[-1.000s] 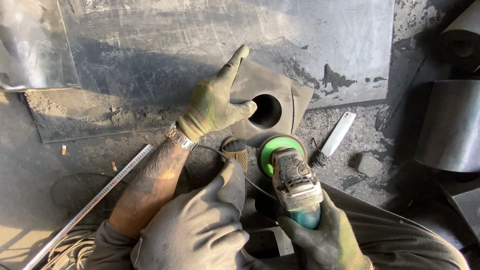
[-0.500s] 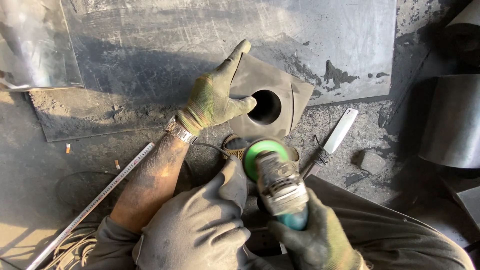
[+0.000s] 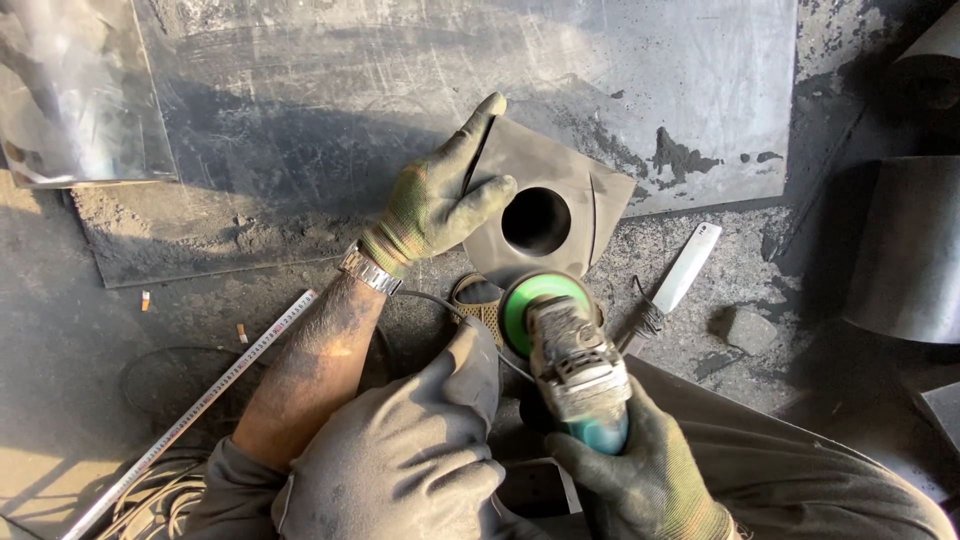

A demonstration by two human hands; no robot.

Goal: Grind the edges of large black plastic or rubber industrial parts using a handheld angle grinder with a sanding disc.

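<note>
**Two gloved hands, one grinder, one holed plate**

Two hands work over a dirty workshop floor. The right hand (image 3: 640, 475), in a grimy green glove, is closed around the teal rear of an angle grinder (image 3: 565, 350) at the near centre of the scene. The grinder's long axis runs near to far, tilted slightly left, with its green guard and disc end pointing away from the person toward a dark metal plate with a round hole (image 3: 545, 205). The disc seems to meet the plate's near edge, though the guard hides the contact. The left hand (image 3: 435, 200) lies spread open, flat on the plate's left side, its thumb reaching toward the hole. A wristwatch (image 3: 368, 270) sits on that wrist. The plate rests on the near edge of a large scratched steel sheet (image 3: 400, 90). A steel ruler (image 3: 190, 415) lies diagonally at near left, and a white-handled knife (image 3: 680, 275) lies right of the grinder.
</note>
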